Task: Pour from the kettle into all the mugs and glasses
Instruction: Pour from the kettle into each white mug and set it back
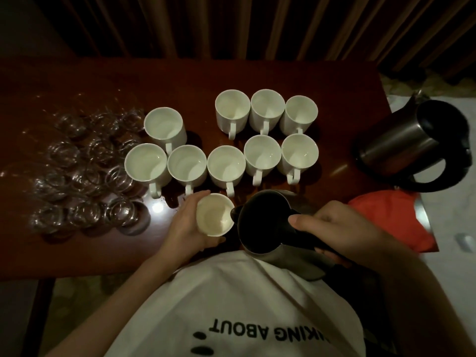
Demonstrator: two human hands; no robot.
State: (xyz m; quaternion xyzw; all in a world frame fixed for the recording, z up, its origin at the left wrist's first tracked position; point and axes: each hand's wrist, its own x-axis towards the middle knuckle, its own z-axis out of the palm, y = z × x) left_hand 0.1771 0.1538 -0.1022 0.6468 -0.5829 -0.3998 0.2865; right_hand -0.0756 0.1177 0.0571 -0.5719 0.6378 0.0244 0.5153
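Dark reddish wood fills most of my view, a polished table (231, 73) under dim light, with heavy pleated curtains (231, 24) hanging behind its far edge.

My left hand (189, 225) has its fingers curled round the side of 1 white mug (215, 217), holding it near the table's front edge and close to my body. I judge I hold it there so the pour is short and the mug cannot slide. My right hand (342, 233) is wrapped on the black handle of the steel kettle (265, 225), thumb laid along the top for control. The kettle's spout sits just beside the mug's rim, touching or nearly so; I cannot tell whether water is running.

Beyond my hands, 9 more white mugs (262, 153) stand upright in loose rows, handles mostly turned toward me, which should make each one easy to take in turn. I cannot tell in this light how full they are. To their left is a crowded cluster of clear glasses (85, 171), their levels unreadable too.

A bright lamp reflection and what looks like a wet patch (164, 202) lie on the wood just left of the held mug. On the right end stands a second kettle (414, 145), lid open, with an orange cloth (394, 217) below it. Pale flooring shows past that edge.
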